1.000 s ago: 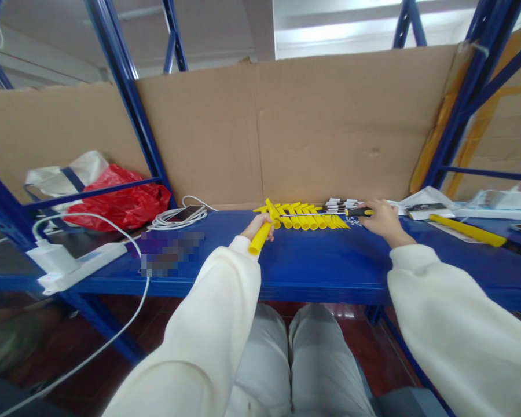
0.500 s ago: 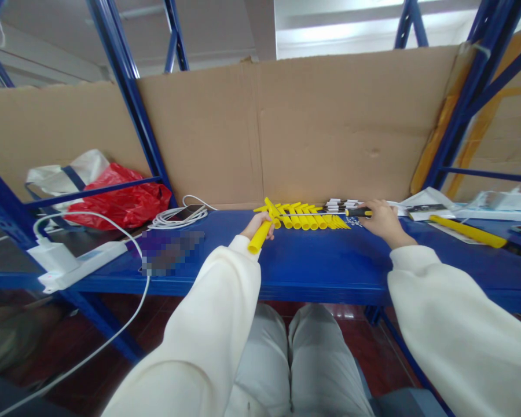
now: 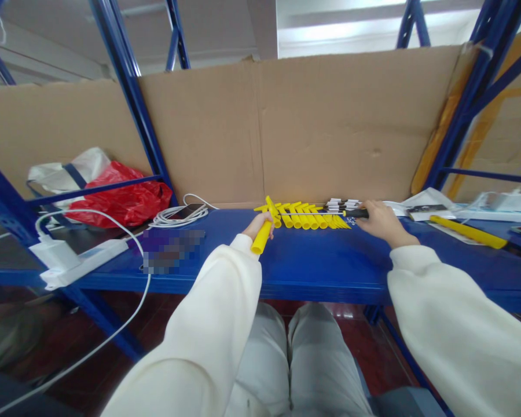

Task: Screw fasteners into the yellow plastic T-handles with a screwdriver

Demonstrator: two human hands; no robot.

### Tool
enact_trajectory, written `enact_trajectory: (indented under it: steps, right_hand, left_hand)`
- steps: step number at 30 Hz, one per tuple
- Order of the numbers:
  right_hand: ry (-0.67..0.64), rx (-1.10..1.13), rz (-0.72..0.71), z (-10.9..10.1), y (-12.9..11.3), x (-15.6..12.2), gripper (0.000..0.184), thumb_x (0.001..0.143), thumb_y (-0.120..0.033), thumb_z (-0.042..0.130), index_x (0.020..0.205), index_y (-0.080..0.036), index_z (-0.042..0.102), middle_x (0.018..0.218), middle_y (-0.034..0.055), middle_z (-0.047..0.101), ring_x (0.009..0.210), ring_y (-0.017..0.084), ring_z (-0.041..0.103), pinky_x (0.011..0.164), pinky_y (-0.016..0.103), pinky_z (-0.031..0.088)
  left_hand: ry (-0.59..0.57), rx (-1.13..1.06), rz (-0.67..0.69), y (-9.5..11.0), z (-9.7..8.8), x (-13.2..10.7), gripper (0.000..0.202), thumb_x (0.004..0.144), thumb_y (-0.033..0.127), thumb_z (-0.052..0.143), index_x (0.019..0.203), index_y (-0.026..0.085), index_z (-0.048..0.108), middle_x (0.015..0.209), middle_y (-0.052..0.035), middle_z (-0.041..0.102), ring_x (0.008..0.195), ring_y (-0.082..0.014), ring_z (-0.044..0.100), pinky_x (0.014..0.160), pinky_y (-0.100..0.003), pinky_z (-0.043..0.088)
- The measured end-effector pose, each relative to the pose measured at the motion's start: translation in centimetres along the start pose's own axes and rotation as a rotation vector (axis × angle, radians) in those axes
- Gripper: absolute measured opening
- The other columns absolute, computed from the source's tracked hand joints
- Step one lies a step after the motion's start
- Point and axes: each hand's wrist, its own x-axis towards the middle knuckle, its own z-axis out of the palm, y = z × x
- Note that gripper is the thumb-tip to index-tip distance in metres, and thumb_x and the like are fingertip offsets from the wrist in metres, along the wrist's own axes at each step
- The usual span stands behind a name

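My left hand (image 3: 259, 225) is closed around a yellow T-shaped piece with a tubular handle (image 3: 261, 238), which points down toward me. My right hand (image 3: 378, 221) grips the dark handle of a screwdriver (image 3: 356, 214). Its long thin shaft runs level to the left, and the tip meets the yellow piece near its head; whether it sits in a screw is too small to tell. Behind and below the shaft, several similar yellow pieces (image 3: 306, 220) lie in a row on the blue shelf (image 3: 316, 260).
Black-and-white parts (image 3: 342, 204) lie behind the row, with small bits near my right hand. A yellow tube (image 3: 469, 233) rests at the right. At the left are a coiled white cable (image 3: 180, 218), a power strip (image 3: 87, 263) and a red bag (image 3: 121, 197). Cardboard (image 3: 330, 127) stands behind.
Both hands keep nearly the same place and hold the same things. The screwdriver's handle looks slightly turned or shifted in my right hand, and the view has moved a little.
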Motion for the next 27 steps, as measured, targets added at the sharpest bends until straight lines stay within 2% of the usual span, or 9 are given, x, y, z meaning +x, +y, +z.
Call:
enact_trajectory:
  steps: [4,10,15,18,23,27]
  right_hand:
    - [0.021,0.027,-0.027,0.5,0.4,0.2,0.033,0.085,-0.033,0.063,0.112,-0.017,0.074,0.11,0.0206,0.073,0.107,0.041,0.066,0.088,0.048,0.051]
    - [0.064,0.057,-0.09,0.7,1.0,0.2,0.026,0.08,-0.033,0.067,0.105,-0.024,0.071,0.099,0.0158,0.072,0.1,0.039,0.067,0.085,0.048,0.053]
    - [0.0,0.055,0.048,0.5,0.8,-0.2,0.034,0.084,-0.037,0.071,0.115,-0.023,0.064,0.092,0.0142,0.076,0.089,0.036,0.072,0.076,0.042,0.053]
    - [-0.06,0.066,0.066,0.8,0.7,-0.2,0.038,0.083,-0.036,0.074,0.118,-0.023,0.064,0.098,0.0155,0.08,0.094,0.037,0.076,0.079,0.041,0.056]
    - [-0.067,0.155,0.008,1.7,1.0,0.3,0.043,0.083,-0.032,0.07,0.123,-0.018,0.069,0.12,0.0223,0.081,0.114,0.041,0.077,0.096,0.05,0.06]
    - [-0.055,0.188,-0.008,2.1,1.5,0.6,0.049,0.08,-0.031,0.07,0.126,-0.015,0.073,0.121,0.0225,0.081,0.113,0.041,0.076,0.098,0.051,0.06]
  left_hand:
    - [0.018,-0.003,-0.01,-0.3,0.0,0.2,0.008,0.065,0.02,0.055,0.066,0.025,0.049,0.041,0.0018,0.046,0.033,-0.0144,0.042,0.039,-0.024,0.039]
    - [-0.02,0.016,0.011,-0.7,-0.4,0.5,0.012,0.07,0.021,0.06,0.064,0.025,0.05,0.042,0.0014,0.047,0.036,-0.0148,0.046,0.038,-0.024,0.036]
    - [-0.033,0.026,0.011,-0.8,-0.5,0.7,0.008,0.068,0.021,0.06,0.064,0.025,0.054,0.042,0.0005,0.047,0.038,-0.0159,0.047,0.039,-0.025,0.038]
    - [-0.007,0.041,0.013,-0.7,-0.4,0.5,0.008,0.066,0.021,0.059,0.063,0.025,0.052,0.041,-0.0001,0.047,0.037,-0.0159,0.047,0.039,-0.024,0.037]
    - [0.028,0.026,0.031,-0.5,-0.2,0.3,0.014,0.067,0.02,0.061,0.062,0.025,0.049,0.042,-0.0001,0.05,0.036,-0.0148,0.047,0.038,-0.024,0.037]
    - [0.053,0.034,0.025,-0.4,-0.1,0.3,0.014,0.07,0.019,0.062,0.065,0.025,0.05,0.043,0.001,0.049,0.036,-0.0148,0.046,0.039,-0.025,0.039]
